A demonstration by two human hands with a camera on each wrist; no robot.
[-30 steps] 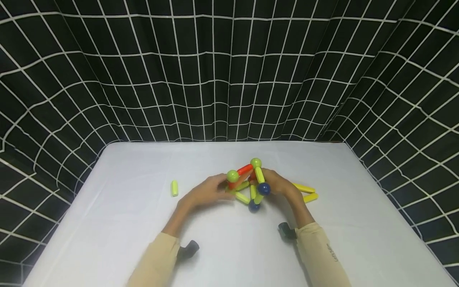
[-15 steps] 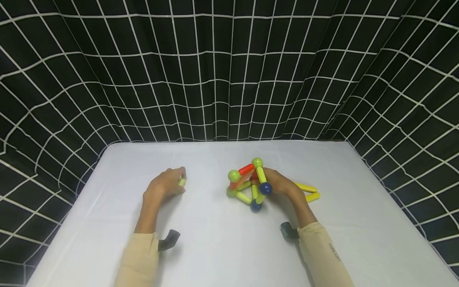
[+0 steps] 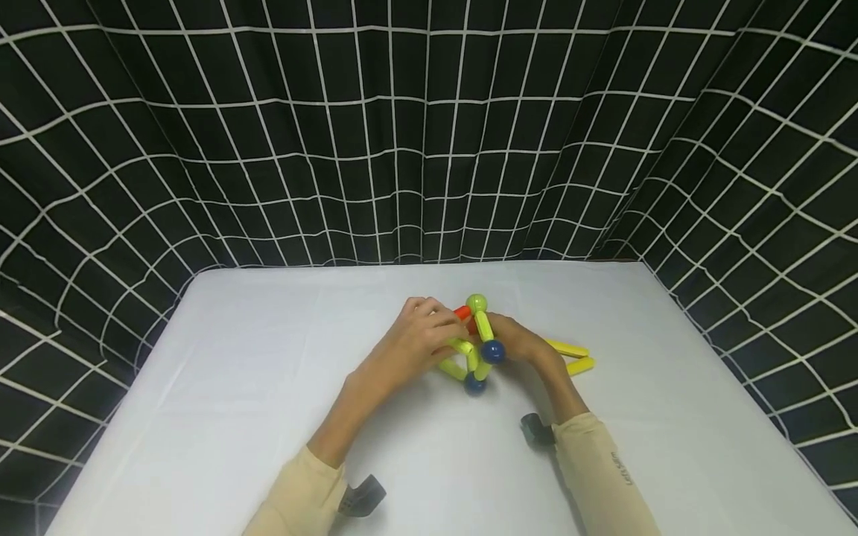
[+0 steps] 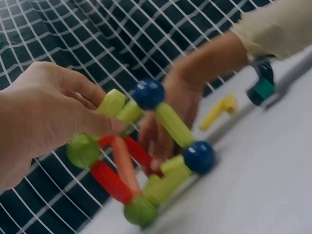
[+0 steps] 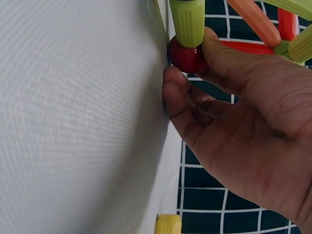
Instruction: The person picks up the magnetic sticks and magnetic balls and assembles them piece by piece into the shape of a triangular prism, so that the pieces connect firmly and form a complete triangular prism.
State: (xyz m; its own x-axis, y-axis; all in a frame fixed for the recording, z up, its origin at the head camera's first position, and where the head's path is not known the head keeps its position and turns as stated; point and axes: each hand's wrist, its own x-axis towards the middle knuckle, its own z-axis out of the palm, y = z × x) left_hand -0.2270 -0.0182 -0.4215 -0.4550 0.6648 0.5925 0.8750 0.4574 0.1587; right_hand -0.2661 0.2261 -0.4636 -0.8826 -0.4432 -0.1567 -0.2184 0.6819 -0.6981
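Note:
A frame of plastic building sticks and balls (image 3: pixel 476 383) stands mid-table, with light green, red and orange sticks and blue, green and red balls. My left hand (image 3: pixel 412 339) is at its left side and pinches a light green stick (image 4: pixel 112 102) between thumb and fingers, close to an upper blue ball (image 4: pixel 149 94). Whether that stick touches the ball I cannot tell. At the frame's right rear, my right hand (image 3: pixel 512 339) holds the dark red ball (image 5: pixel 187 56) low down, thumb on one side and fingers on the other. The left hand hides part of the frame in the head view.
Yellow sticks (image 3: pixel 579 365) lie on the white table just right of my right forearm. A black cloth with a white grid (image 3: pixel 429 149) rises behind the table and at both sides. A dark wrist mount (image 3: pixel 362 497) projects from the left sleeve.
My left hand left the frame, picked up the lone light green stick at the left, and brought it back right to the frame. My right hand stays at the frame.

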